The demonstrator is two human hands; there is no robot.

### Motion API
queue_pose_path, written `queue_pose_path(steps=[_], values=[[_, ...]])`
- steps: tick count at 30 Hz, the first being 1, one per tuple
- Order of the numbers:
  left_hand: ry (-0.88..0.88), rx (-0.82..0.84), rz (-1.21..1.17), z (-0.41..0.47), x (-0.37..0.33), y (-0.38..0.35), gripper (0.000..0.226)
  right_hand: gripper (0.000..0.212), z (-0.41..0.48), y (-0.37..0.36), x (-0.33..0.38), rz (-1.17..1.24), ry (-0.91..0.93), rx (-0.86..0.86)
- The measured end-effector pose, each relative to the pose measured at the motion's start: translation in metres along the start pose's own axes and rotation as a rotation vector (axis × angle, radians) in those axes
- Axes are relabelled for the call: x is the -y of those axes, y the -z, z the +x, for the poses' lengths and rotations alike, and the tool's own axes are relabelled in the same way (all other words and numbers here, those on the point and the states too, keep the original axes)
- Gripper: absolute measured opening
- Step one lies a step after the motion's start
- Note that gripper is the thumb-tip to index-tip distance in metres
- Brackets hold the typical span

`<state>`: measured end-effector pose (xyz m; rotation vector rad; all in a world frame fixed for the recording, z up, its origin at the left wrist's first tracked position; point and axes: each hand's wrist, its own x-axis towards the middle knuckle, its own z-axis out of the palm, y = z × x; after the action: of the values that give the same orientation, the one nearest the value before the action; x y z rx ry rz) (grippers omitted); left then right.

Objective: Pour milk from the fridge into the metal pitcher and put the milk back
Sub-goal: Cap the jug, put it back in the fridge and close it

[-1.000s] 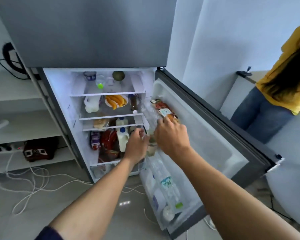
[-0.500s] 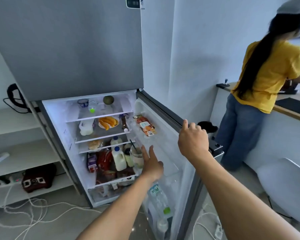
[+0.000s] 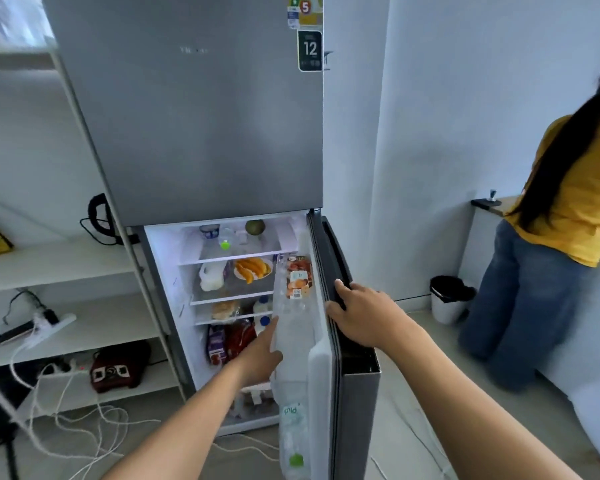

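Note:
The lower fridge door stands partly open. Inside, on the third shelf, two white milk bottles with blue caps stand behind the door's clear shelf. My left hand reaches into the gap just below those bottles, fingers stretched out and partly hidden by the door shelf, holding nothing that I can see. My right hand grips the dark outer edge of the door. No metal pitcher is in view.
A water bottle and a food packet sit in the door. White shelves with cables and a power strip stand left; cords lie on the floor. A person in a yellow top stands right, beside a small bin.
The door has swung further toward shut with my right hand on its edge. My left hand moved from the door shelf into the narrowing gap. My view has risen and pulled back.

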<state>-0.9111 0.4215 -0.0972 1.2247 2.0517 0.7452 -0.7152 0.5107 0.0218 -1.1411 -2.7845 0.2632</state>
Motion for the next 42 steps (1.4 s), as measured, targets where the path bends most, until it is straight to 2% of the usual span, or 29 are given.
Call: queue_pose_path(steps=[4,7,12,14,21,26,30,37,42], values=[[0.074,-0.091,0.127,0.001,0.019,0.036,0.072,0.059,0.003,0.000,0.014,0.130,0.136,0.061],[0.066,-0.101,0.163,0.000,0.037,0.058,0.065,0.062,0.009,-0.009,0.022,0.141,0.182,0.021],[0.072,-0.178,0.142,0.007,0.047,0.109,0.033,0.070,0.039,-0.034,0.054,0.186,0.285,-0.029],[0.066,-0.239,0.167,0.015,0.048,0.132,0.031,0.069,0.055,-0.040,0.066,0.207,0.323,-0.010],[0.004,-0.341,0.480,0.033,0.054,0.215,0.039,0.062,0.105,-0.044,0.120,0.250,0.453,0.037],[-0.033,-0.452,0.666,0.052,0.061,0.285,0.044,0.033,0.157,-0.069,0.159,0.069,0.634,-0.066],[-0.126,-0.607,0.857,0.067,0.061,0.326,0.054,0.027,0.200,-0.091,0.183,0.165,0.598,-0.149],[-0.220,-0.827,0.994,0.106,0.060,0.369,0.076,0.027,0.264,-0.116,0.220,0.196,0.576,-0.227],[-0.248,-0.848,1.067,0.141,0.070,0.392,0.091,0.023,0.307,-0.132,0.240,0.243,0.536,-0.304]])
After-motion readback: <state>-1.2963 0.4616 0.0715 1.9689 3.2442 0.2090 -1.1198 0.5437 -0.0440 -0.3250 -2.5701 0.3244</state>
